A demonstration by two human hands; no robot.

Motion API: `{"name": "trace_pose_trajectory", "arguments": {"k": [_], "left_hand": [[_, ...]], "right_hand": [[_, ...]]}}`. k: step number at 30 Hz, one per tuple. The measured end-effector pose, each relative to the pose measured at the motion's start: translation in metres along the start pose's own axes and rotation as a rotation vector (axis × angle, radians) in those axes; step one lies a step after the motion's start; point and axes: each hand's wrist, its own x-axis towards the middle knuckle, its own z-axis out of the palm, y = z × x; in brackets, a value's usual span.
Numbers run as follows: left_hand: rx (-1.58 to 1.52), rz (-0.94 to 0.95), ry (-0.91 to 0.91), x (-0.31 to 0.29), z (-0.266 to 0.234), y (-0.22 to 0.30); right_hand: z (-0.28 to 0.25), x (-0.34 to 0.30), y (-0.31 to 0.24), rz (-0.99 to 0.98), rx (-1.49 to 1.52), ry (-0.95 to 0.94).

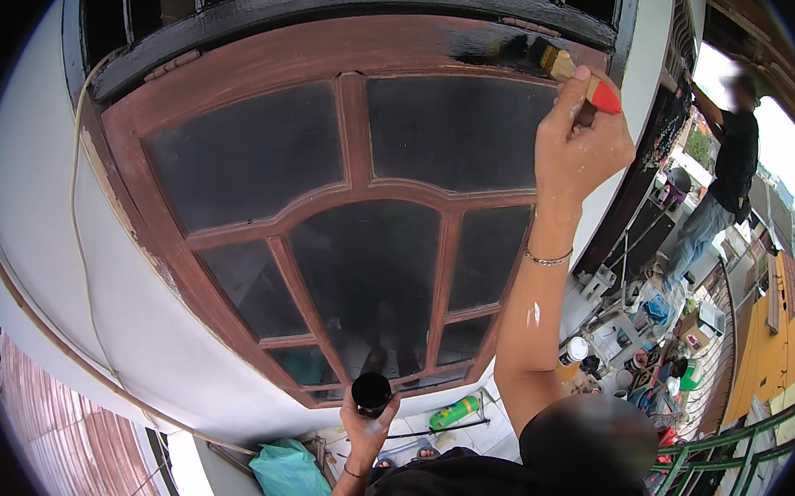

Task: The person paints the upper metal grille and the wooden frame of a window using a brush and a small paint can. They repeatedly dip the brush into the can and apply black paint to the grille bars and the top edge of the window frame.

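Observation:
High at the right, my right hand (591,144) grips a paintbrush (563,62) with a pale wooden handle and a red end. Its dark bristles touch the top rail of a reddish-brown window frame (283,45). Wet-looking black paint (493,48) covers a streak of that rail, just left of the brush. Lower down, my left hand (366,437) is wrapped round a small cup (371,395), dark inside, held near the bottom of the window. Dark glass panes (369,255) fill the frame.
Black bars (277,0) run above the frame. A loose cable (77,161) hangs at the left. Below lie a teal plastic bag (289,476) and a green bottle (454,413). At the right, cans and tools clutter the floor beside a green railing (722,483); another person (734,161) stands beyond.

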Motion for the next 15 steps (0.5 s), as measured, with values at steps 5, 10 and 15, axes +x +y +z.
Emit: {"name": "trace_pose_trajectory", "arguments": {"k": [5, 10, 15], "left_hand": [[-0.005, -0.04, 0.008, -0.003, -0.006, 0.013], [0.01, -0.018, 0.048, -0.004, -0.016, 0.008], [0.047, 0.031, 0.074, -0.005, -0.021, 0.007]], "right_hand": [[0.044, -0.032, -0.059, -0.328, -0.073, -0.211], [0.027, -0.032, -0.075, -0.171, 0.36, -0.182], [0.008, -0.002, 0.01, 0.097, 0.05, -0.005]]}}
